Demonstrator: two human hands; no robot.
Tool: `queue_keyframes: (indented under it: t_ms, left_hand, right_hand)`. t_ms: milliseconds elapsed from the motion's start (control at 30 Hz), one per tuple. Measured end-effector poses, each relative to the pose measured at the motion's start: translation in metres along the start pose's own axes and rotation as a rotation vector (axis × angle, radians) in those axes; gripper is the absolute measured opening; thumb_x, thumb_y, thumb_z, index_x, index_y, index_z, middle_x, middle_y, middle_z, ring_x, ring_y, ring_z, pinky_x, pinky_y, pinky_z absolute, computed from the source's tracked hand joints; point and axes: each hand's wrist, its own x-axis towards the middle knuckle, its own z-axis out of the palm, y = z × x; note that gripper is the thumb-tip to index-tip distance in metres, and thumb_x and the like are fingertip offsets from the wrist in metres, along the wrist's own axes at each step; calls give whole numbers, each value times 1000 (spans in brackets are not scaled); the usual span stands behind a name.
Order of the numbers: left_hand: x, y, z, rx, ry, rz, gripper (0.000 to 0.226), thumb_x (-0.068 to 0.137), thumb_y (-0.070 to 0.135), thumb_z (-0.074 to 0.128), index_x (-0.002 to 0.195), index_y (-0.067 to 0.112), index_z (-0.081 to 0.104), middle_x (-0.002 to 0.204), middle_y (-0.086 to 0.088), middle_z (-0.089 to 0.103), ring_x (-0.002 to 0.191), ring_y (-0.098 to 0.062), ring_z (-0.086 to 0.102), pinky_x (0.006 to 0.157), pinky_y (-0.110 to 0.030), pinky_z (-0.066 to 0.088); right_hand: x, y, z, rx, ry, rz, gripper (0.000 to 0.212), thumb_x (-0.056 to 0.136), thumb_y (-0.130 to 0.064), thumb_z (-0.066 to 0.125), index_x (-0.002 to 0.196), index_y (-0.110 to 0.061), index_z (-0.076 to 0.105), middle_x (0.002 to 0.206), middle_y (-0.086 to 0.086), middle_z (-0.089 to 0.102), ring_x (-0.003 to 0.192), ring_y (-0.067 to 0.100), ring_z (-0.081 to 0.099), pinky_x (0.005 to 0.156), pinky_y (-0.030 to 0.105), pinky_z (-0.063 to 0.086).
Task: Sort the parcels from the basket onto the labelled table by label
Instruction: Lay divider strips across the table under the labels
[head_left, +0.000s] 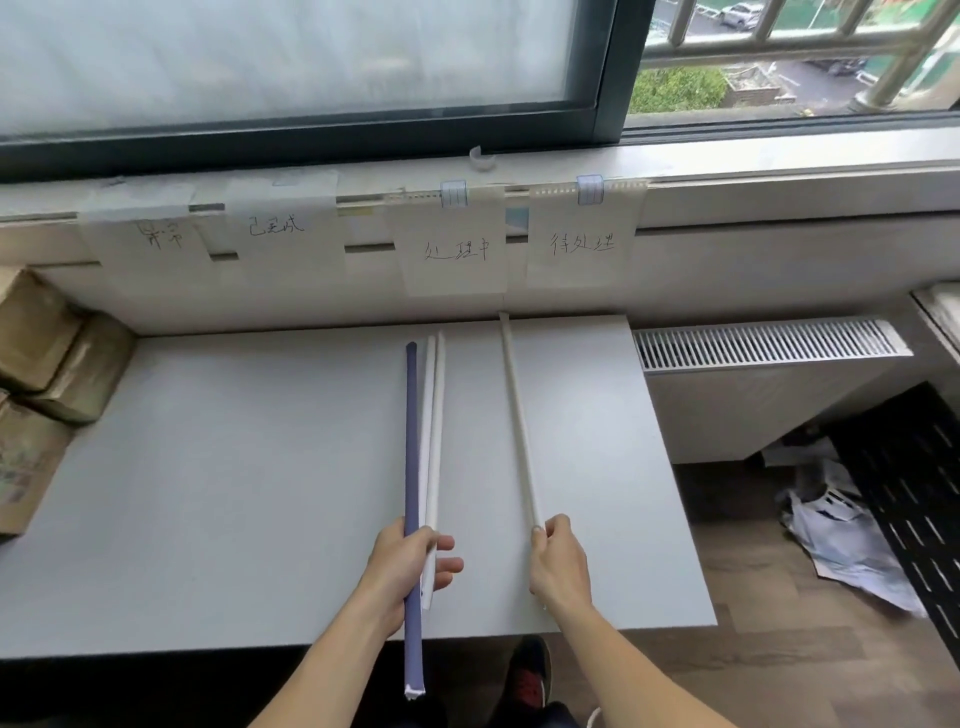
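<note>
Two hands lay dividers on the table.
Left hand grips a blue tube and white tubes, right hand pinches a cream rod, aligned with the paper labels, likely to mark zones; parcels lie in the basket, right.

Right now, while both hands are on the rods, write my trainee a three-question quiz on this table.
1. True or false: the left hand holds only the blue rod.
2. How many paper labels hang on the wall behind the grey table? A: two. B: four. C: six.
3. Fill in: the right hand grips the beige rod, while the cardboard boxes stand at the table's ____ edge.

Key
1. False: its fingers also hold the white rods.
2. B.
3. Left.
</note>
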Motion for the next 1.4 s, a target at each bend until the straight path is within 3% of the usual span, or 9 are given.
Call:
queue_keyframes:
  t_ms: [100, 233, 567, 700, 867, 1067, 1400]
  left_hand:
    - [3, 2, -6, 29, -3, 5, 16, 99, -1, 49, 113, 1, 55, 110, -23, 68, 83, -32, 78, 67, -37, 63]
    - [8, 2, -9, 47, -15, 2, 17, 99, -1, 49, 114, 3, 54, 109, -23, 68, 82, -32, 78, 69, -39, 64]
    - [20, 1, -10, 68, -41, -41, 29, 98, 0, 53, 127, 6, 52, 110, -23, 69, 85, -33, 77, 66, -37, 62]
    - [22, 4, -9, 67, -47, -45, 28, 98, 0, 52, 125, 6, 52, 111, -24, 68, 84, -35, 77, 69, -40, 64]
    - [24, 5, -14, 66, -43, -44, 25, 97, 0, 51, 122, 4, 53, 112, -25, 67, 83, -34, 77, 69, -39, 64]
    - [26, 4, -18, 62, -30, -51, 22, 97, 0, 51, 119, 4, 55, 111, -24, 68, 85, -34, 77, 67, -38, 63]
    - [28, 5, -19, 72, -20, -51, 17, 97, 1, 52, 113, 5, 57, 108, -23, 68, 86, -35, 77, 68, -39, 63]
  right_hand:
    - [0, 3, 3, 0, 17, -1, 21, 110, -29, 36, 95, -16, 43, 91, 6, 58, 77, 20, 56, 63, 35, 43]
    - [5, -3, 6, 28, 34, 15, 23, 109, -31, 37, 92, -18, 43, 89, 8, 62, 80, 30, 65, 67, 40, 52]
    - [0, 2, 10, 60, 72, 43, 24, 108, -32, 38, 89, -18, 44, 87, 8, 62, 79, 30, 65, 71, 45, 56]
    - [1, -5, 10, 35, 70, 49, 25, 108, -34, 37, 88, -19, 43, 87, 9, 62, 78, 31, 65, 67, 41, 53]
    - [0, -16, 6, -210, 38, -14, 26, 110, -31, 29, 97, -12, 43, 93, 4, 56, 77, 21, 52, 66, 36, 39]
    - [6, -29, -4, -519, -20, -52, 21, 109, -25, 27, 100, -15, 43, 101, 3, 61, 84, 26, 52, 73, 37, 40]
    - [15, -38, -9, -697, -112, -84, 11, 97, -4, 35, 97, -13, 42, 86, -1, 49, 79, 25, 51, 62, 32, 35]
